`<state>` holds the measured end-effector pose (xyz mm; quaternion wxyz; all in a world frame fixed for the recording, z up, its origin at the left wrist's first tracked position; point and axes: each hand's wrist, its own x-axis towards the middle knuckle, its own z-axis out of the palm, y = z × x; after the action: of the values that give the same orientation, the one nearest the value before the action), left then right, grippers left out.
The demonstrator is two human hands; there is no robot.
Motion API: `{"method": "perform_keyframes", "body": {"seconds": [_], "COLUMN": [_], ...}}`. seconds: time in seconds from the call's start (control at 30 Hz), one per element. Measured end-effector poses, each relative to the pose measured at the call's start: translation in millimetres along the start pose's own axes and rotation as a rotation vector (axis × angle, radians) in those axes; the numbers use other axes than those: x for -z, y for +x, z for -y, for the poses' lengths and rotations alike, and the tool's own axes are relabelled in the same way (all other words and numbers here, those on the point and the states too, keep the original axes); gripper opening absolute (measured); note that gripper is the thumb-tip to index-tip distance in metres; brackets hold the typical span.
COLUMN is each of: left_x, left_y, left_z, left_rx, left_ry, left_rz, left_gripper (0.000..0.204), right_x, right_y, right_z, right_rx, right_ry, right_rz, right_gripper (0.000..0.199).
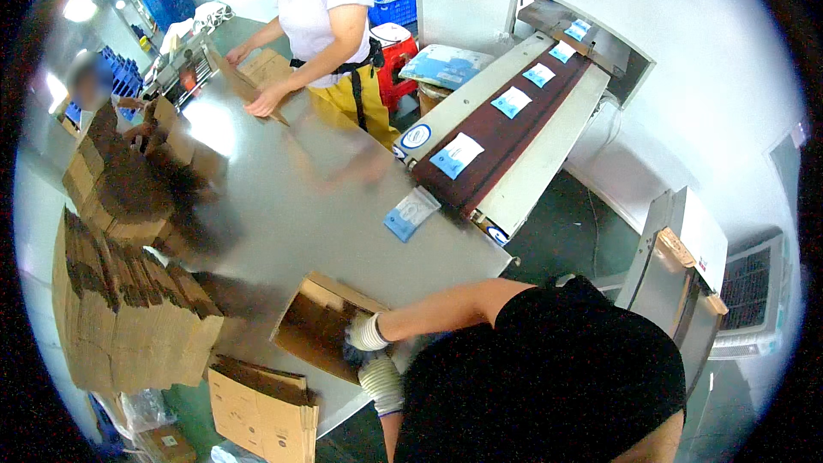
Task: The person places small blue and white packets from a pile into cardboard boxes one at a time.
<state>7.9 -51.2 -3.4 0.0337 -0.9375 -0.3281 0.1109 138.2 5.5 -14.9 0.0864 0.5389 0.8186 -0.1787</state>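
Note:
An open cardboard box stands near the front edge of the metal table. Both of my hands wear gloves with pale striped cuffs and dark hand parts, close together at the box's right end. My right hand reaches over this end into the box. My left hand is just below it, at the same end wall. The fingers of both hands are hidden or too dark to make out, so I cannot see whether they hold anything. A blue-and-white packet lies on the table beyond the box, near the conveyor's end.
Several packets ride on the dark-red conveyor belt. Flattened cartons are stacked at the left, and more folded cartons stand in front. Across the metal table, a co-worker handles a cardboard carton.

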Motion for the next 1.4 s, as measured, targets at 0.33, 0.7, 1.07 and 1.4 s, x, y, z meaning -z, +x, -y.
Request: {"method": "perform_keyframes", "body": {"seconds": [0.33, 0.7, 1.07, 1.4], "left_x": [28, 34, 36, 47], "left_y": [9, 29, 36, 47], "left_z": [22, 36, 35, 29], "left_rx": [0.134, 0.117, 0.22, 0.277], "left_ry": [-0.097, -0.135, -0.203, -0.22], "left_rz": [-0.214, -0.381, -0.29, -0.264], "left_gripper": [0.011, 0.019, 0.021, 0.019], "right_x": [80, 24, 51, 47], "right_y": [-101, -149, -150, -134], "right_z": [-24, -119, -225, -346], "right_rx": [0.165, -0.111, -0.38, -0.483], "right_ry": [0.532, 0.441, 0.243, 0.087], "right_rz": [-0.653, -0.318, -0.167, -0.182], "right_gripper": [0.041, 0.038, 0.036, 0.027]}}
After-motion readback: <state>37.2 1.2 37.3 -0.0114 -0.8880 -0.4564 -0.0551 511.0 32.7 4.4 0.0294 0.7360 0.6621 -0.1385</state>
